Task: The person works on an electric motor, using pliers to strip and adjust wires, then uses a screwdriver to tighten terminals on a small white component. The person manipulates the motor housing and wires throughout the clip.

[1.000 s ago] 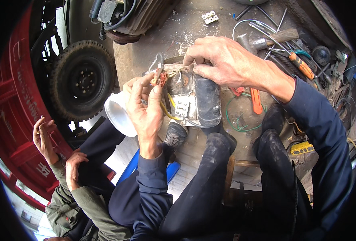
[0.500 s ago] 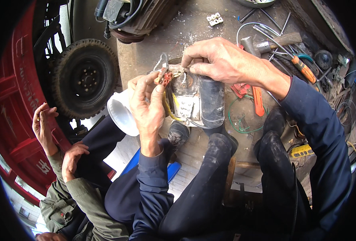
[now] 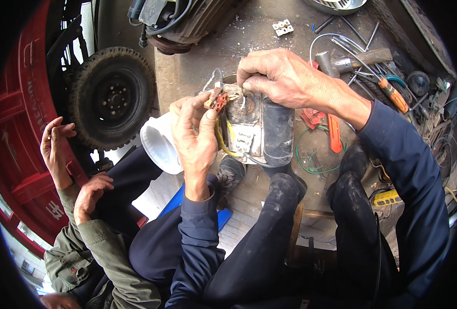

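A small orange-red terminal block with wires at it is pinched between the thumb and fingers of my left hand. It sits over the upper left edge of a worn electrical unit with an open metal box. My right hand reaches across the top of the unit, thumb and finger closed on a thin pale wire. A black cylinder forms the unit's right side, below my right hand. Lower in the box lies a white terminal block, with a yellow wire beside it.
An old motor and a loose white connector strip lie at the back. To the right are a hammer, orange-handled pliers and an orange-handled tool. A white bucket and a co-worker's hands are at left.
The whole view has shifted slightly to the right. Both my hands keep nearly the same hold over the unit. The co-worker's hands have barely moved.
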Demonstrator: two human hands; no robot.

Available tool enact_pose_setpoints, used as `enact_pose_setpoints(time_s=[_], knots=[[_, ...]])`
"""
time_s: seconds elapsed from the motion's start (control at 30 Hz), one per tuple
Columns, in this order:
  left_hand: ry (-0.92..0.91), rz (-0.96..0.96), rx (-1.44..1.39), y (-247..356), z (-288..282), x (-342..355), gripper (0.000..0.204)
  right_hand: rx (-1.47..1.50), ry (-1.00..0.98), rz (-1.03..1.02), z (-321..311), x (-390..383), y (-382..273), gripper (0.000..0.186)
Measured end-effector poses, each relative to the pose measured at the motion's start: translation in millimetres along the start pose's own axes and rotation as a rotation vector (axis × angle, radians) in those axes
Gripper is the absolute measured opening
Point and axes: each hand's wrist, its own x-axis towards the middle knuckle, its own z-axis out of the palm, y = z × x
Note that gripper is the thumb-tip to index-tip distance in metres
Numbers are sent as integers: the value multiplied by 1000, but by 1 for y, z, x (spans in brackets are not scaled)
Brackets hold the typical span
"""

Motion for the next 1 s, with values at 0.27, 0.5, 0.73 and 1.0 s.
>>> enact_pose_setpoints(time_s=[0.27,0.5,0.73,1.0], knots=[[-49,40,-34,5,-6,-6,35,88,-26,83,-3,-9,-15,18],[-7,201,112,0,-3,-8,41,87,-50,66,-3,-2,-21,15],[-4,254,75,-11,-2,-7,40,141,-73,179,-6,5,-22,16],[-26,301,150,-12,-6,-2,40,185,-95,260,-7,10,-19,19]])
